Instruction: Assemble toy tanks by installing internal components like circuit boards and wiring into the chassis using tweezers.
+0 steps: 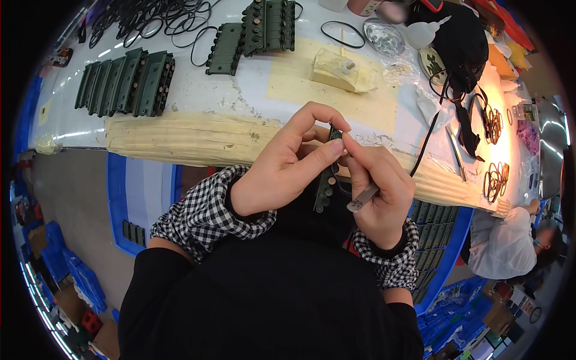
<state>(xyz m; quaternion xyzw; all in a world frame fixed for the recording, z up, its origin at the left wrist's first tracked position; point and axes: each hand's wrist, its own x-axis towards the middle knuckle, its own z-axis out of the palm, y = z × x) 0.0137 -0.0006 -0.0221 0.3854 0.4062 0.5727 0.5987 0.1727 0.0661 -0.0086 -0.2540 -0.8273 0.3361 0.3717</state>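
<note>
From my remote post I observe two hands at work just in front of the near edge of the bench [195, 93]. The left hand [285, 168] grasps the upper end of a narrow green part [324, 191] between thumb and fingers; the part hangs at a steep slant, its lower end well below the fingertips. The right hand [387, 183] is closed around a flat metal tool [363, 197], whose blunt end protrudes below the fingers; I cannot tell the form of its other end. The right fingertips meet the left thumb at the top of the part; whether they pinch anything small there, I cannot tell.

On the bench I record a block wrapped in pale tape [342, 71] beyond the hands, a row of green pieces [125, 83] at left, a further group of green pieces [255, 33] beyond it, and a heap of black bands [159, 21] at the far left. Tweezers [456, 153] lie at right. Below bench level, a blue tray [116, 201] stands left and a second blue tray [461, 240] right, the latter containing rows of green parts.
</note>
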